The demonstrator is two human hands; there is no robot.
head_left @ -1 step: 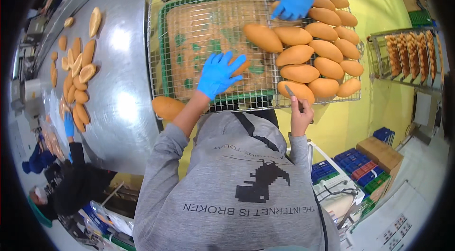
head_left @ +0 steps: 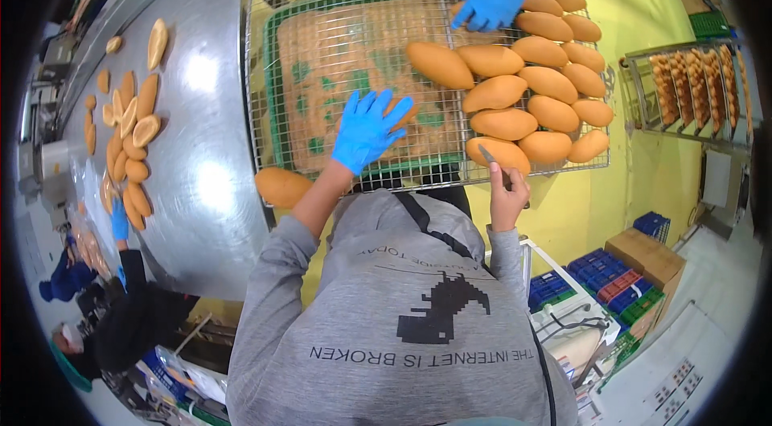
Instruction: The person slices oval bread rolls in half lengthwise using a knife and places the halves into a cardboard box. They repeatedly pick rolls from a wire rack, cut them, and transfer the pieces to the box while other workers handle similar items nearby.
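My left hand (head_left: 366, 133), in a blue glove, lies over a bread roll (head_left: 402, 112) on a wire rack (head_left: 338, 48), fingers spread. Palm and fingers hide most of that roll. My bare right hand (head_left: 508, 201) is closed around a small knife (head_left: 487, 156), whose blade tip points at the nearest roll (head_left: 500, 154) on the rack's right part. I cannot tell whether the blade touches it. Rows of golden-brown oval rolls (head_left: 553, 114) fill that side. One more roll (head_left: 283, 186) rests at the rack's near left corner, beside my left forearm.
Beneath the rack sits a green crate (head_left: 273, 64) with crumbs. Another person's blue-gloved hand (head_left: 494, 2) reaches over the rack's far side. On the left metal table (head_left: 205, 120) lie whole and cut rolls (head_left: 133, 120), with a co-worker's gloved hand (head_left: 119, 219) among them. A loaded rack (head_left: 687, 88) stands right.
The whole view has shifted slightly left. My two hands, the knife and the rolls keep their places relative to one another.
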